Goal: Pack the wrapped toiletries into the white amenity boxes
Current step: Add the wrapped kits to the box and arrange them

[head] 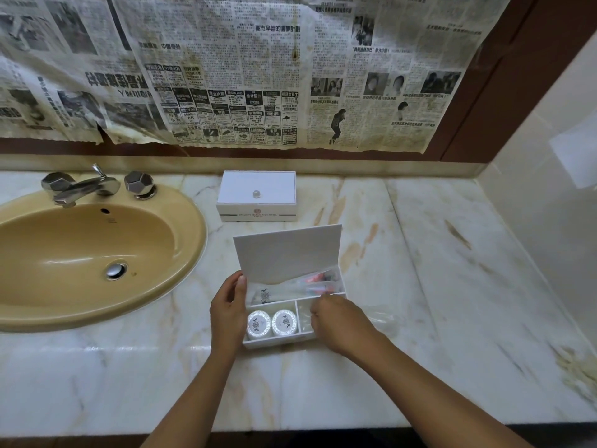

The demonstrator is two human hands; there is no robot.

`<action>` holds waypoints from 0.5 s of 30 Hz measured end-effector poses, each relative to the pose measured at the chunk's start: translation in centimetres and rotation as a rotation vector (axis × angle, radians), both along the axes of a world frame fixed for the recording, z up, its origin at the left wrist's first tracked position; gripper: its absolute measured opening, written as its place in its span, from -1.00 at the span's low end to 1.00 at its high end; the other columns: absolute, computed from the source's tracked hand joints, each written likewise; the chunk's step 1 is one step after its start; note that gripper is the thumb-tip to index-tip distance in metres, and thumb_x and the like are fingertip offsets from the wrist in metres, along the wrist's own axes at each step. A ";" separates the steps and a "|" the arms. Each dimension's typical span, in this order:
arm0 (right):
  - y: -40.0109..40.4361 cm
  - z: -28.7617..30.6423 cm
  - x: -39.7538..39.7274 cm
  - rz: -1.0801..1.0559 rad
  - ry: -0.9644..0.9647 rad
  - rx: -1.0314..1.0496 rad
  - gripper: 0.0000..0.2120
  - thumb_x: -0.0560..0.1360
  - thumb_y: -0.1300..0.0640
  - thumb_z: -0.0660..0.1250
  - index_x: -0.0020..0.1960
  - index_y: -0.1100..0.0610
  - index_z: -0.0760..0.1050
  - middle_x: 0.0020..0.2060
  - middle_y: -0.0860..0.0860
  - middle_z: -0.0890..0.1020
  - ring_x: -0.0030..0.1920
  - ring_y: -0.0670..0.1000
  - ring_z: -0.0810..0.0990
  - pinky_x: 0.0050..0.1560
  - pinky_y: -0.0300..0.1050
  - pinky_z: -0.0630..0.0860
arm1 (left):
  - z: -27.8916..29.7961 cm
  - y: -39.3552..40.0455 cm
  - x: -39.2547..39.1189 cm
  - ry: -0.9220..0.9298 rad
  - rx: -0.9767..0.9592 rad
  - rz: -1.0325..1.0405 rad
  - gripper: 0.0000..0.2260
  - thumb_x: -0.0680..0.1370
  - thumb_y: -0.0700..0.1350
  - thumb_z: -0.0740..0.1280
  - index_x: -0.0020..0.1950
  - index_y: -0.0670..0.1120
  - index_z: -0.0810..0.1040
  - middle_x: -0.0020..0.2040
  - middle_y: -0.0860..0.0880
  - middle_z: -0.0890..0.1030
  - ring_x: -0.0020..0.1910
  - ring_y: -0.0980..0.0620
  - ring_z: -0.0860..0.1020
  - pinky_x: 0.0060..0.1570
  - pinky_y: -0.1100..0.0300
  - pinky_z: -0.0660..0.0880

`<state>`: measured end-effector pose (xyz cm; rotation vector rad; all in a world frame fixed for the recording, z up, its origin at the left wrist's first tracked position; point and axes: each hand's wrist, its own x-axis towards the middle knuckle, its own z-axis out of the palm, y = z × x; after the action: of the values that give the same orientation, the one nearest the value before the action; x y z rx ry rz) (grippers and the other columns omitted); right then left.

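An open white amenity box [277, 342] stands on the marble counter [420, 253], just right of the beige basin [97, 253], with its hinged lid [287, 253] raised. A second amenity box [256, 197], lid closed, sits behind it near the wall.

Contents observed: two round wrapped soaps [271, 323] lie side by side in the front left compartment. The long rear compartment holds clear-wrapped items [307, 282], one showing orange; their exact kind cannot be made out.

The left hand [227, 313] rests against the box's left wall, fingers held together and fairly straight, thumb at the rear corner, steadying it. The right hand [336, 321] is over the front right compartment [303, 313], fingers curled. It appears to be pinching a clear wrapper [381, 318], part of which trails onto the counter to the right, though the transparent film is hard to trace.

Judgement: the step in hand is filling the last compartment of this box. The next move calls for tucking the loose film fully inside the walls so the lid can close flat, then lowering the lid.
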<state>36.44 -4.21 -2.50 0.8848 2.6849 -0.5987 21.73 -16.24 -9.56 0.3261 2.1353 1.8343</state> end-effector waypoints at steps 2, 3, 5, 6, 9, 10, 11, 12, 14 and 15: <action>-0.1 0.1 -0.1 -0.003 0.028 0.006 -0.83 0.52 0.23 0.19 -0.15 0.16 0.54 -0.04 0.12 0.61 -0.10 0.11 0.52 -0.19 -0.20 0.31 | 0.1 0.0 0.0 -0.008 0.003 0.006 -0.85 0.62 -0.10 0.27 0.15 -0.03 0.57 0.06 0.11 0.61 0.03 0.30 0.53 -0.06 0.60 0.38; -0.1 0.1 -0.2 -0.003 0.022 -0.013 -0.84 0.51 0.24 0.18 -0.18 0.16 0.52 -0.07 0.12 0.62 -0.15 0.09 0.49 -0.20 -0.19 0.32 | 0.1 0.1 0.0 -0.004 0.003 0.005 -0.85 0.62 -0.11 0.27 0.15 -0.03 0.58 0.06 0.11 0.61 0.02 0.30 0.53 -0.06 0.61 0.37; -0.2 -0.4 -0.2 -0.006 -0.018 -0.071 -0.84 0.49 0.24 0.17 -0.18 0.18 0.51 -0.15 0.10 0.60 -0.20 0.07 0.47 -0.22 -0.16 0.36 | 0.1 0.1 0.1 0.001 0.006 0.001 -0.85 0.62 -0.11 0.26 0.15 -0.03 0.58 0.04 0.13 0.61 0.01 0.31 0.53 -0.07 0.61 0.37; -0.2 -0.6 -0.2 -0.007 -0.035 -0.097 -0.84 0.49 0.24 0.17 -0.18 0.18 0.51 -0.19 0.08 0.57 -0.20 0.07 0.47 -0.22 -0.15 0.36 | 0.2 0.1 0.1 0.000 0.013 0.001 -0.86 0.62 -0.12 0.26 0.14 -0.03 0.58 0.02 0.16 0.61 0.01 0.33 0.53 -0.07 0.61 0.37; -0.1 -0.7 0.0 -0.015 -0.019 -0.117 -0.83 0.50 0.20 0.16 -0.20 0.16 0.49 -0.23 0.04 0.54 -0.18 0.09 0.51 -0.24 -0.15 0.35 | 0.4 0.1 0.3 0.001 0.024 -0.002 -0.87 0.63 -0.13 0.26 0.13 -0.03 0.57 0.00 0.19 0.59 -0.03 0.42 0.53 -0.09 0.61 0.37; 0.0 -0.5 0.0 -0.011 0.004 -0.101 -0.81 0.50 0.18 0.16 -0.18 0.15 0.52 -0.20 0.05 0.59 -0.16 0.10 0.54 -0.23 -0.14 0.38 | 0.4 0.1 0.2 0.000 0.023 -0.002 -0.86 0.63 -0.13 0.26 0.13 -0.04 0.57 0.00 0.18 0.59 -0.04 0.46 0.52 -0.08 0.62 0.37; 0.1 -0.2 0.0 -0.005 0.036 -0.075 -0.81 0.51 0.16 0.17 -0.14 0.14 0.56 -0.14 0.06 0.63 -0.12 0.10 0.57 -0.20 -0.13 0.41 | 0.4 0.1 0.2 -0.001 0.023 -0.005 -0.86 0.63 -0.13 0.26 0.13 -0.04 0.58 0.00 0.19 0.60 -0.05 0.49 0.52 -0.08 0.61 0.37; 0.3 0.2 0.1 -0.006 0.079 -0.049 -0.80 0.52 0.14 0.18 -0.09 0.10 0.59 -0.08 0.06 0.65 -0.07 0.10 0.59 -0.15 -0.13 0.44 | 0.3 0.1 0.1 0.002 0.023 -0.009 -0.86 0.63 -0.13 0.26 0.13 -0.03 0.58 0.00 0.21 0.60 -0.05 0.49 0.52 -0.08 0.61 0.37; 1.0 0.9 0.3 -0.041 0.190 -0.015 -0.78 0.53 0.12 0.22 0.03 0.06 0.63 0.01 0.01 0.66 -0.01 0.06 0.60 -0.05 -0.16 0.46 | 0.3 0.1 0.1 0.003 0.028 -0.016 -0.87 0.63 -0.14 0.26 0.11 0.00 0.58 0.00 0.25 0.59 -0.05 0.48 0.53 -0.09 0.60 0.37; 1.4 1.4 0.5 -0.067 0.257 -0.009 -0.78 0.53 0.12 0.23 0.05 0.05 0.63 0.03 -0.01 0.67 -0.02 0.03 0.60 -0.04 -0.19 0.46 | 0.4 0.1 0.2 0.000 0.032 -0.015 -0.87 0.63 -0.14 0.26 0.10 0.00 0.57 -0.01 0.25 0.59 -0.05 0.48 0.53 -0.09 0.61 0.37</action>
<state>36.93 -2.76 -1.14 0.9574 2.8843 -0.7884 21.90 -16.15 -9.19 0.3489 2.0999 1.8621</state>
